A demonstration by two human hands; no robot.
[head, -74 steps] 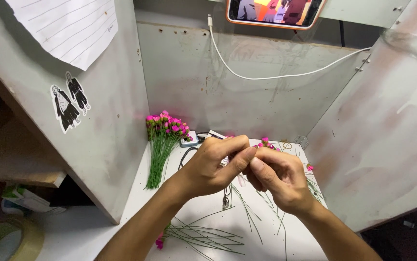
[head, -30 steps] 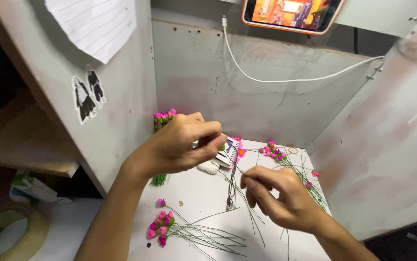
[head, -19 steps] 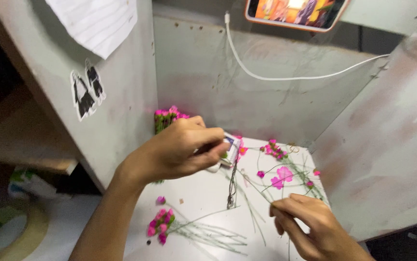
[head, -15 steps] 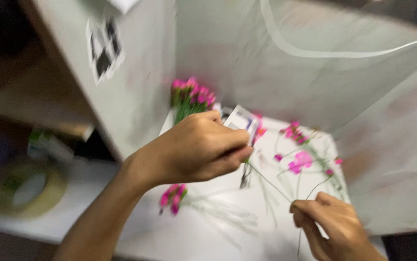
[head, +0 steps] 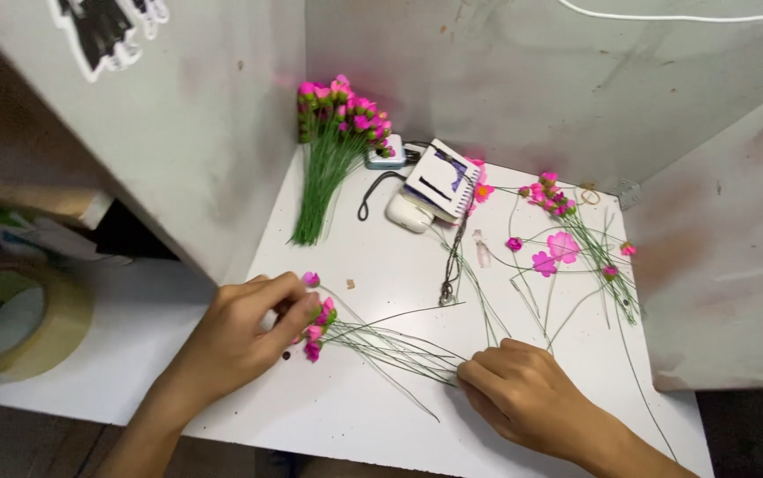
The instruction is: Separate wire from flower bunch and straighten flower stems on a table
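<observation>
My left hand [head: 240, 336] rests on the white table [head: 372, 416] with its fingertips on the pink heads of a small bundle of wire-stemmed flowers [head: 372, 341]. My right hand [head: 523, 394] presses down on the green stem ends of that same bundle. The bundle lies flat between the two hands. A larger bunch of pink flowers [head: 333, 142] lies at the back left against the grey wall. Loose pink blossoms and thin green stems [head: 567, 248] are scattered at the back right.
A small spiral notepad [head: 441, 179], a white earbud case [head: 408, 212] and a small charger with a black cord [head: 385, 152] sit at the back. A roll of tape [head: 10, 319] lies at the left. Grey partition walls close in three sides.
Both hands have dropped from the back of the table to the small flower bundle near the front. The view has tilted downward, so the phone above is out of sight.
</observation>
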